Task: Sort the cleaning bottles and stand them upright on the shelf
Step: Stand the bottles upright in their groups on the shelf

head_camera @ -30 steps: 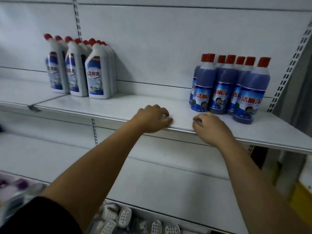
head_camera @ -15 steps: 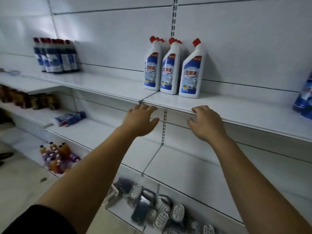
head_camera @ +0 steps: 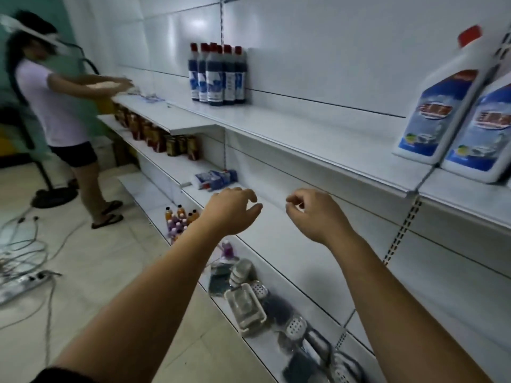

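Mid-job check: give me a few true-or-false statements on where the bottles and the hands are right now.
1. The left hand and right hand hold nothing. True.
2. The blue bottle on the lower shelf stands upright. False: it lies on its side.
3. The dark blue bottles stand upright in a cluster on the upper shelf. True.
4. The white bottles sit left of the dark blue ones. False: they are far to the right.
5. Another person stands at the far left end of the shelving. True.
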`<action>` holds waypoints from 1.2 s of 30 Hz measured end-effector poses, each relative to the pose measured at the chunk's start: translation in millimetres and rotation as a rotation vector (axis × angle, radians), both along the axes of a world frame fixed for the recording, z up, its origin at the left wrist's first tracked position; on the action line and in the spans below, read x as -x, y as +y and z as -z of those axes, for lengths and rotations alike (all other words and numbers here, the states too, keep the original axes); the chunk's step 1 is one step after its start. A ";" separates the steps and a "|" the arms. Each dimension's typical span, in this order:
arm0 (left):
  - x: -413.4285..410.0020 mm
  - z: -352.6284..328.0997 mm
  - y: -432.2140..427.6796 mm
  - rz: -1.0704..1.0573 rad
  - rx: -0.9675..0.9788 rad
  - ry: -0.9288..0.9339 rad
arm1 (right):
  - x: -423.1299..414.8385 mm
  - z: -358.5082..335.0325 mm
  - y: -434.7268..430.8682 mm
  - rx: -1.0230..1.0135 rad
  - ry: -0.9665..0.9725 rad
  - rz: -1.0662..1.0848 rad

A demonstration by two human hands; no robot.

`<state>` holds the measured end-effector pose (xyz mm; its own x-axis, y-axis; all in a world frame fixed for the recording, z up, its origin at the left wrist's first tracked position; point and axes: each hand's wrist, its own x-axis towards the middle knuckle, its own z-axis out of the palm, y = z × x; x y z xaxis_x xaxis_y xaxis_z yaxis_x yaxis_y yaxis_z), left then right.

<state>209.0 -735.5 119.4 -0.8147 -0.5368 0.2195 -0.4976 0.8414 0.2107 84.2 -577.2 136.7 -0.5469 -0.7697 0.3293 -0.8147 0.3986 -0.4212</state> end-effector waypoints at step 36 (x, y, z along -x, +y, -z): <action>194.2 170.7 -654.7 0.104 -0.502 -0.333 | 180.5 188.5 -633.2 -0.645 0.033 0.036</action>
